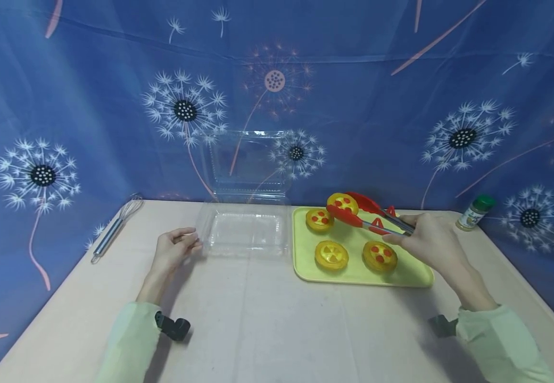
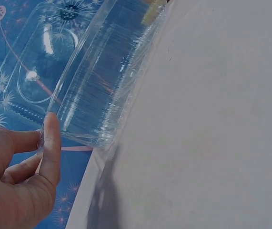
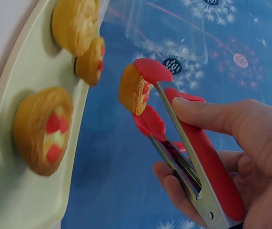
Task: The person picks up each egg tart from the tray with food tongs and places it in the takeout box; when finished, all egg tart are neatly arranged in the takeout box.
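Observation:
My right hand (image 1: 431,243) grips red-and-steel tongs (image 3: 212,171). Between the red tong heads is an egg tart (image 3: 131,90) with red bits on top, lifted above the yellow tray (image 1: 305,272). On that tray lie a plain yellow tart (image 1: 331,256) and two red-dotted tarts, one at the back left (image 1: 319,220) and one at the front (image 1: 380,256). Left of the tray stands a clear plastic clamshell box (image 1: 248,234), its lid raised at the back. My left hand (image 1: 175,249) pinches the box's left rim between thumb and fingers.
A whisk (image 1: 116,229) lies at the table's left edge. A green-capped shaker bottle (image 1: 475,213) stands at the back right corner. Behind the table (image 1: 267,330) hangs a blue dandelion-print cloth (image 1: 353,106), close to the box lid.

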Tool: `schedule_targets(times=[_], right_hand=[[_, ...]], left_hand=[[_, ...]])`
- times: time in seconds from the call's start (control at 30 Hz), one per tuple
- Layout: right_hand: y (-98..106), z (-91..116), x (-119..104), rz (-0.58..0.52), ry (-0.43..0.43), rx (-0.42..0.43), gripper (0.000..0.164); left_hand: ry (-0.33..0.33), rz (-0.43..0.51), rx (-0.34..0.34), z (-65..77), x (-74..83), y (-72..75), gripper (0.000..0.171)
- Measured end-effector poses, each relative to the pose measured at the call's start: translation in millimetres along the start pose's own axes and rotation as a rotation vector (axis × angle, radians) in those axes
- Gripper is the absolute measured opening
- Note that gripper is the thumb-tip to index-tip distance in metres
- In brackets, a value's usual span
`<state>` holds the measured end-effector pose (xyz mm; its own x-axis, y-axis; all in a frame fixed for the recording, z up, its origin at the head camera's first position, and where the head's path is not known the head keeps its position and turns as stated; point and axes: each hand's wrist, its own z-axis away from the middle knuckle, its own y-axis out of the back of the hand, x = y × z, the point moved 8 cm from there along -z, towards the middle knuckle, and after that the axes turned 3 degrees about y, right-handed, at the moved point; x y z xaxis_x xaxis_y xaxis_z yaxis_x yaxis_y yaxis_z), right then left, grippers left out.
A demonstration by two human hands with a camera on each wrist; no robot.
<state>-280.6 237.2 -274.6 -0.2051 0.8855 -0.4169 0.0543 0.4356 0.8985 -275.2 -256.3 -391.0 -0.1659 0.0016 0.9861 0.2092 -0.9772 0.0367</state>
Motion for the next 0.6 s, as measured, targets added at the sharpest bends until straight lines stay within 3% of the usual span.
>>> schedule_targets(times=[0.27, 0.47, 0.6], right_hand=[[-11.3, -1.3, -18.6, -0.042, -0.033, -0.059, 0.075], [-20.6, -4.6, -33.0, -0.062, -0.014, -0.087, 0.066], [-29.1, -6.5, -39.3, -0.095, -0.049, -0.139, 0.072]], left_hand=[[0.004, 0.023, 0.0, -0.7, -0.7, 0.6, 0.043], [-0.006, 0.019, -0.002, -0.9, -1.1, 0.3, 0.042], [-0.008, 0.015, -0.005, -0.3, -1.2, 0.6, 0.042]])
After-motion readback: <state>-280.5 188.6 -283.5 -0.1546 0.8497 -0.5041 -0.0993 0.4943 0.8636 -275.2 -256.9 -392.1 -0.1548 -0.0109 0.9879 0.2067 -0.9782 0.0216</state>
